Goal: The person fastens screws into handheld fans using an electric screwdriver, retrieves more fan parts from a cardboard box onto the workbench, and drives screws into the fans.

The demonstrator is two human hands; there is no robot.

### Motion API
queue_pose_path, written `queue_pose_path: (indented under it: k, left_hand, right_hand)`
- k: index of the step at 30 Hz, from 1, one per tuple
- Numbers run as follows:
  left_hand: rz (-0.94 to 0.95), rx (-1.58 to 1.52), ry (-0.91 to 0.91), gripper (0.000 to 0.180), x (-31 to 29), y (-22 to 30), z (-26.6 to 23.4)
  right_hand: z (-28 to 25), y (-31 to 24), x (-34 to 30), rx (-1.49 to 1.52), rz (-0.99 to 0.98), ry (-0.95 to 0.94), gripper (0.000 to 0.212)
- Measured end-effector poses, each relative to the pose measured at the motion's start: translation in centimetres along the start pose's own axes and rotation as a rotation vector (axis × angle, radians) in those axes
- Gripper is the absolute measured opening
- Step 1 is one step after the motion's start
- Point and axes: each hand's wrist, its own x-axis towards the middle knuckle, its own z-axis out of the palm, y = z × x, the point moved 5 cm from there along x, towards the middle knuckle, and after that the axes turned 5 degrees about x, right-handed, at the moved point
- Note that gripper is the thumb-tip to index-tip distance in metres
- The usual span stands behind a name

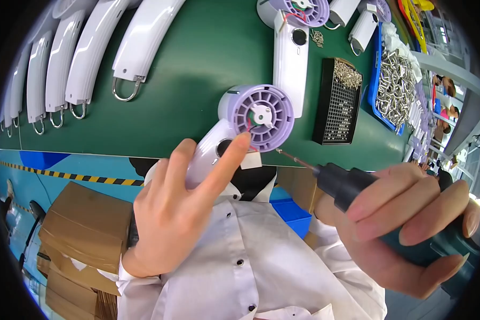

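Note:
A handheld fan [197,160] with a white handle and a round lilac head lies near the table's front edge, its slotted housing and central hub facing up. My left hand [178,202] holds the handle, thumb and fingers around it. Its index finger reaches to the head's rim, beside a red wire. My right hand [400,224] grips a dark electric screwdriver [338,184]. The driver's thin bit points left and ends just off the lower right of the fan head; a tiny piece shows at its tip, too small to name. A second fan [290,69] lies just behind.
Several white curved handles with metal loops [128,88] line the left of the green table [186,69]. Right of the fans sit a black gridded screw tray [325,106] and a blue tray [377,109] of metal hooks. Cardboard boxes [88,224] stand at lower left.

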Motion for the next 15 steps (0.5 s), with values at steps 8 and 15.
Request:
queue_pose_path:
  k: [8, 15]
  left_hand:
    - [0.040, 0.080, -0.008, 0.068, -0.1, -1.0, -1.1]
    - [0.014, -0.153, 0.066, 0.067, -1.2, 0.0, -0.6]
  right_hand:
    - [3.4, 1.9, 1.1, 0.050, 0.008, -0.015, 0.041]
    - [1.7, 4.5, -3.0, -0.078, 0.097, 0.288, 0.024]
